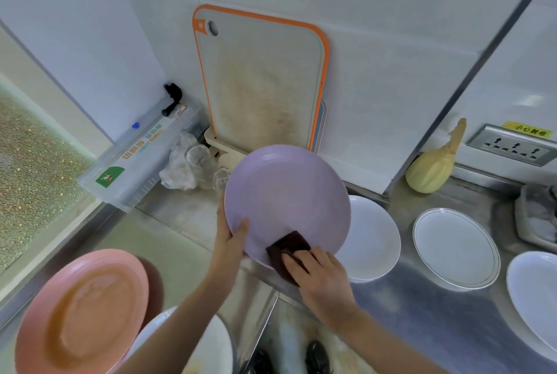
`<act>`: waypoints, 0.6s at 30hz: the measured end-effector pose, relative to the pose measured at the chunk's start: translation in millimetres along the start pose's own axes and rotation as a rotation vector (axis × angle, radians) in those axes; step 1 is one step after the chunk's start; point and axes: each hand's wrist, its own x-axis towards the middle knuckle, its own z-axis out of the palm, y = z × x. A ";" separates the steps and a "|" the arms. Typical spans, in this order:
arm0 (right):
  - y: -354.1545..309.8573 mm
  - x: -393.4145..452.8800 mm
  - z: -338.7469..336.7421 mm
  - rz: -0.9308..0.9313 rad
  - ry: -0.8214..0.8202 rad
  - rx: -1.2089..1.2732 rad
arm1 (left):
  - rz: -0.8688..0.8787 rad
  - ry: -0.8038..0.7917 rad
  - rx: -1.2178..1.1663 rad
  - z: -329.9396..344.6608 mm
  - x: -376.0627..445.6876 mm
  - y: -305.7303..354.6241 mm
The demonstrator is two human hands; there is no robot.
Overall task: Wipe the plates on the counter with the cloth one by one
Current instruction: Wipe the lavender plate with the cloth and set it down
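Your left hand (230,238) grips the purple plate (286,198) by its lower-left rim, holding it tilted above the table (422,307). Your right hand (322,280) presses the dark cloth (286,248) flat against the plate's lower edge, fingers closed over it.

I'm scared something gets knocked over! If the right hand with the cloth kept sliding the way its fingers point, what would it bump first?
Probably the left hand, whose thumb lies on the purple plate just ahead of the right hand and cloth. Depth is hard to judge.
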 end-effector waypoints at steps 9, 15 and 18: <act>-6.9 21.3 -22.3 0.640 0.007 0.363 | 0.029 -0.003 0.132 -4.5 17.3 22.1; 0.4 62.6 6.6 0.853 -0.158 0.185 | 0.016 -0.109 0.164 9.5 3.3 18.0; -16.7 52.0 26.9 0.699 -0.212 0.261 | 0.017 -0.074 0.227 12.0 6.9 14.7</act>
